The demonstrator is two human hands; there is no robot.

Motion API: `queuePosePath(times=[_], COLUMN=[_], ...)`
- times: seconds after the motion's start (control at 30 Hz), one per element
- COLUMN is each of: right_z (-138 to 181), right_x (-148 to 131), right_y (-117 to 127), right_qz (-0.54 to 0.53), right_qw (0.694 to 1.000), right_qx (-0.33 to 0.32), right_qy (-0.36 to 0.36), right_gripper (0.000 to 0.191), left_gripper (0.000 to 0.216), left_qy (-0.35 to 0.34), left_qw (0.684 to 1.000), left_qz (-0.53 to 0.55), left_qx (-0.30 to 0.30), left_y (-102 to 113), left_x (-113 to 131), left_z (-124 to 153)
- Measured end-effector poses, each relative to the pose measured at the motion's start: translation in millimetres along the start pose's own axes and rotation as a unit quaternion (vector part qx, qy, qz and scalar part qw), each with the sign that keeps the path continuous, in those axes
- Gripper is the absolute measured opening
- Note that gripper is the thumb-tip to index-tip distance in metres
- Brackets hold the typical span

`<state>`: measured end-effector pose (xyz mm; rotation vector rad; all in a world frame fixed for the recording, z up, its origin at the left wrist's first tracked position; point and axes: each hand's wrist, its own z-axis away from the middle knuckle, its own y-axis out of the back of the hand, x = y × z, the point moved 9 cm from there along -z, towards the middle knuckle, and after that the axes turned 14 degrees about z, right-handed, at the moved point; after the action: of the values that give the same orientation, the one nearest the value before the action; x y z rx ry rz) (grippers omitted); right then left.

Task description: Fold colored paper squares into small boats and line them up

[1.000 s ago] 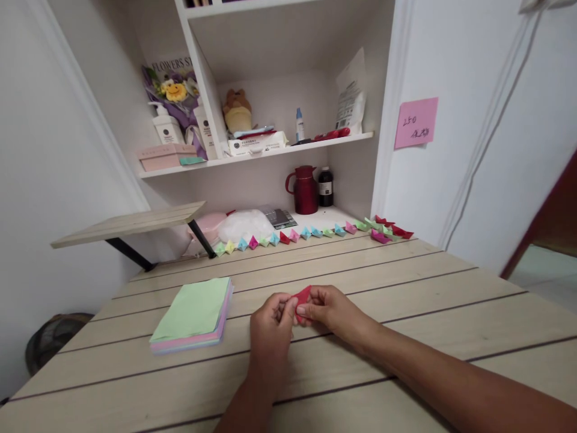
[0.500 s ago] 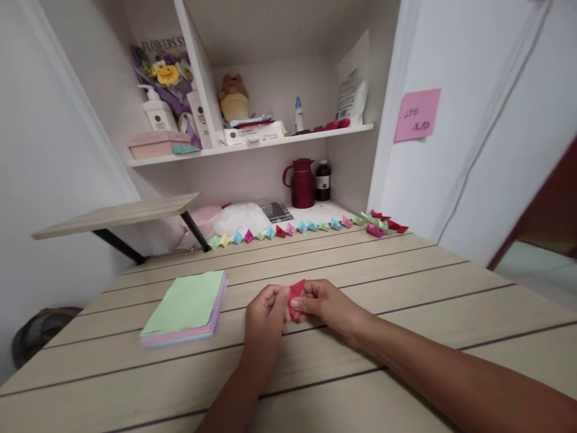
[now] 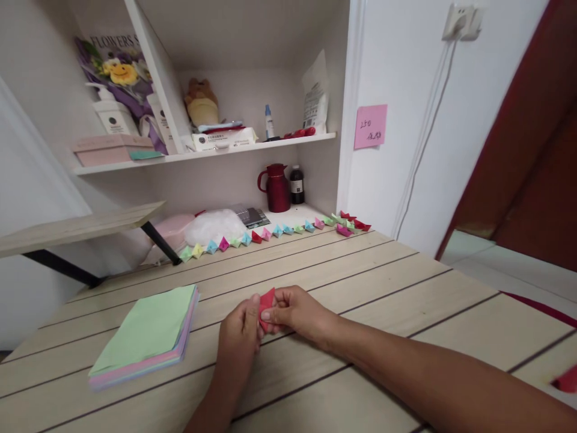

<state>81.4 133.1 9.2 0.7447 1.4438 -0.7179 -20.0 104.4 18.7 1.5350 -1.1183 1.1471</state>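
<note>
A small piece of folded red paper (image 3: 267, 302) is pinched between my two hands, just above the slatted table. My left hand (image 3: 238, 325) is closed on its left edge, thumb on top. On the other side, my right hand (image 3: 300, 314) grips the paper with its thumb pressed flat over the front. Fingers cover part of the paper, so its full shape is hidden. To the left of my hands lies a stack of coloured paper (image 3: 146, 331), pale green on top with pink and purple sheets below.
Along the table's back edge runs a row of folded paper boats (image 3: 246, 239), clustered at its right end. Behind stand a red jug (image 3: 277, 189) and a dark bottle (image 3: 296, 185). A small raised wooden shelf (image 3: 85, 225) with black legs is at left. Something red (image 3: 567, 380) shows at the right edge.
The view has turned to the right, so everything sits further left in the picture. Both hands keep hold of the red paper, with little change in their grip.
</note>
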Motion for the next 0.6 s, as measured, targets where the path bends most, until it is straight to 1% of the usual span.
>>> queuePosePath(times=[0.13, 0.27, 0.33, 0.43, 0.53, 0.6], right_z=[-1.2, -2.2, -2.4, -2.6, -2.9, -2.8], right_x=[-0.4, -0.1, 1.8, 3.8, 3.6, 2.9], right_y=[0.0, -2.8, -4.2, -4.8, -4.3, -4.5], right_qz=[0.009, 0.0, -0.007, -0.015, -0.027, -0.036], right_qw=[1.0, 0.999, 0.997, 0.996, 0.996, 0.996], right_qx=[-0.01, -0.049, -0.067, -0.08, -0.078, -0.076], right_qy=[-0.006, -0.013, -0.022, -0.029, -0.025, -0.022], right_gripper=[0.041, 0.047, 0.05, 0.053, 0.054, 0.055], left_gripper=[0.057, 0.055, 0.055, 0.054, 0.052, 0.051], left_qy=[0.007, -0.013, -0.019, -0.013, 0.004, 0.011], left_qw=[1.0, 0.998, 0.998, 0.998, 0.998, 0.998], left_qz=[-0.016, -0.023, -0.03, -0.019, 0.007, 0.028], left_qx=[-0.022, -0.054, -0.061, -0.065, -0.068, -0.056], left_y=[-1.6, -6.1, -6.9, -8.1, -10.6, -10.7], left_x=[-1.9, 3.3, 5.9, 6.3, 3.2, 1.7], left_z=[-1.5, -3.1, -3.5, -3.0, -1.1, 0.3])
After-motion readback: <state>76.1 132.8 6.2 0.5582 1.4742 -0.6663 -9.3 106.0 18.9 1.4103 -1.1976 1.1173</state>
